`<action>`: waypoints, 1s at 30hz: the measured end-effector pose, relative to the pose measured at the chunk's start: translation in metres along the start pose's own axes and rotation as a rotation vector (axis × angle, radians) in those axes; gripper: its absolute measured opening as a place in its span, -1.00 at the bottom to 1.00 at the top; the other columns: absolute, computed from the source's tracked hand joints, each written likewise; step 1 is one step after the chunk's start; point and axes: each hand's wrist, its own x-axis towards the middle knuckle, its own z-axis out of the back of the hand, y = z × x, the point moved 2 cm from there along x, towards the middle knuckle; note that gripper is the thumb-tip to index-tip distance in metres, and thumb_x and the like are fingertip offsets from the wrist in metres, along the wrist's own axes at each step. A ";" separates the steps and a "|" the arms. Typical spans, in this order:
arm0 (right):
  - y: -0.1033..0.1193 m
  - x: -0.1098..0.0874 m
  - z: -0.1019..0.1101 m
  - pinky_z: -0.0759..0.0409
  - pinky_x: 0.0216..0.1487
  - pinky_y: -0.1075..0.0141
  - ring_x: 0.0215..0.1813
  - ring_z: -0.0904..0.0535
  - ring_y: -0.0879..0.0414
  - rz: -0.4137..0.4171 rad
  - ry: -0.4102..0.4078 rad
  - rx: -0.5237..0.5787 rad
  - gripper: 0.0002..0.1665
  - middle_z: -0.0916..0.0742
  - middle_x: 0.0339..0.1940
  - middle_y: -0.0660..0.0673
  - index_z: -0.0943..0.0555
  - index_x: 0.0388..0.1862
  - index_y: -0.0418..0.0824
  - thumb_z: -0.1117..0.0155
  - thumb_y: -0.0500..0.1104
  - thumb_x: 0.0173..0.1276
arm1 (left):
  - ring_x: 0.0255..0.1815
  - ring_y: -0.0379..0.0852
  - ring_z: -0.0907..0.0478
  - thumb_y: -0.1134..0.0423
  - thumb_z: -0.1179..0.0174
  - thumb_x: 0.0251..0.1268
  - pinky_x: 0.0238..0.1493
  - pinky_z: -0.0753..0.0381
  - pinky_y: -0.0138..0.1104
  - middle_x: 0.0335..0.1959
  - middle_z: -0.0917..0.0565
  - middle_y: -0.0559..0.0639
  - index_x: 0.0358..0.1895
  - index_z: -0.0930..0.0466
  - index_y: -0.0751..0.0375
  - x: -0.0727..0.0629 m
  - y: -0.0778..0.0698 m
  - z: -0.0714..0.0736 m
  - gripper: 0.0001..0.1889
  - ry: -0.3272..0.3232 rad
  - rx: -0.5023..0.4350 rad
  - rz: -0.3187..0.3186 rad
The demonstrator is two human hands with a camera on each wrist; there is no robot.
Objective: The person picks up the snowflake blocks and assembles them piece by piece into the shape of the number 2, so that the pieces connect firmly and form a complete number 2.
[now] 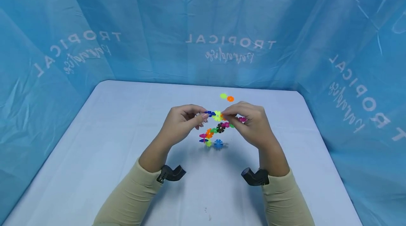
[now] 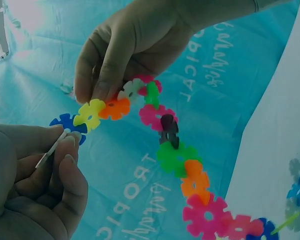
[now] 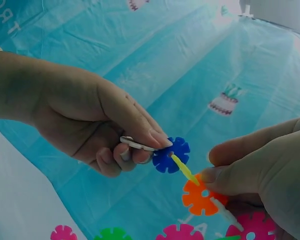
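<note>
A chain of notched, flower-shaped plastic discs [image 1: 220, 127] hangs above the white table in a curve between and below both hands. My left hand [image 1: 181, 123] pinches the blue disc [image 3: 171, 156] at its end, together with a whitish disc [image 3: 138, 144] seen edge-on. Whether that whitish disc is slotted into the blue one, I cannot tell. A yellow disc [image 2: 90, 115] joins the blue disc to an orange disc [image 3: 202, 196]. My right hand [image 1: 250, 123] pinches the orange disc between thumb and fingers. Pink, green and black discs follow along the chain.
Beyond the hands, a loose yellow-green disc [image 1: 223, 96] and a loose orange disc [image 1: 230, 99] lie on the white table [image 1: 127, 120]. A printed blue curtain [image 1: 165, 43] encloses the table at the back and sides. The chain's lower end carries a light-blue disc [image 1: 218, 144].
</note>
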 end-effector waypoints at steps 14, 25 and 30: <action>0.012 0.003 -0.013 -0.71 -0.05 0.15 -0.03 -0.73 0.03 0.025 -0.061 -0.145 -0.75 -0.83 -0.14 -0.06 -0.82 -0.08 -0.26 -0.59 -0.37 0.26 | -0.41 -0.05 -0.67 0.26 -0.42 0.44 -0.35 -0.74 -0.24 -0.34 -0.75 -0.03 -0.08 -0.81 0.22 -0.001 0.001 -0.006 -0.87 -0.037 0.000 -0.084; 0.018 0.006 -0.025 -0.71 -0.01 0.19 -0.09 -0.76 0.05 0.088 -0.108 -0.124 -0.77 -0.84 -0.19 -0.06 -0.82 -0.12 -0.28 -0.58 -0.44 0.25 | -0.42 -0.02 -0.65 0.19 -0.39 0.48 -0.36 -0.74 -0.02 -0.31 -0.77 -0.06 -0.05 -0.83 0.18 -0.003 -0.001 -0.009 -0.84 -0.018 -0.013 -0.070; 0.016 0.006 -0.022 -0.72 0.00 0.21 -0.08 -0.78 0.06 0.066 -0.143 -0.155 -0.76 -0.84 -0.18 -0.06 -0.83 -0.14 -0.27 -0.58 -0.46 0.23 | -0.24 -0.06 -0.71 0.13 -0.33 0.54 -0.14 -0.77 -0.07 -0.07 -0.80 -0.10 0.14 -0.80 0.12 -0.005 -0.004 -0.005 -0.73 -0.005 -0.027 0.030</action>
